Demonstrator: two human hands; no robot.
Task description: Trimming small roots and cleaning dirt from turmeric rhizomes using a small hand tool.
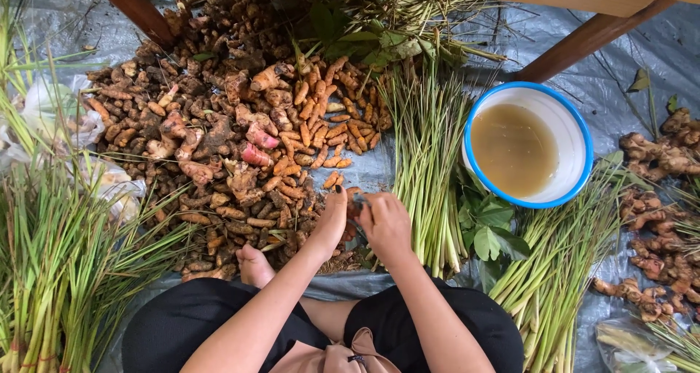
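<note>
Near the front edge of the grey plastic tarpaulin point(554, 37) spread on the floor, both hands meet over a small orange-brown turmeric root point(354, 207), which sits between them just past the person's knees and at the near side of the big heap of mixed earthy rhizomes point(211, 140). The left hand point(332, 220) has its grip closed around the root's left end, thumb and fingertips pinching it, while the right hand point(386, 223) is closed over the other end; something thin and dark shows at its fingertips, but whether it is a blade or only a bit of root I cannot tell. Judging by its look, the root is light, stiff and knobbly, with a thin skin caked in soil, so it should sit firmly in dry fingers yet could snap at a narrow joint if bent; the thicker middle is probably the safest place to hold, leaving an end free. Right of the hands lie bundles of pale green lemongrass stalks point(430, 169), and beyond them a white enamel bowl with a blue rim point(576, 132) holding cloudy brownish water. More lemongrass point(51, 256) fills the tarpaulin's left edge, and knobbly ginger pieces point(660, 220) lie along its right edge.
</note>
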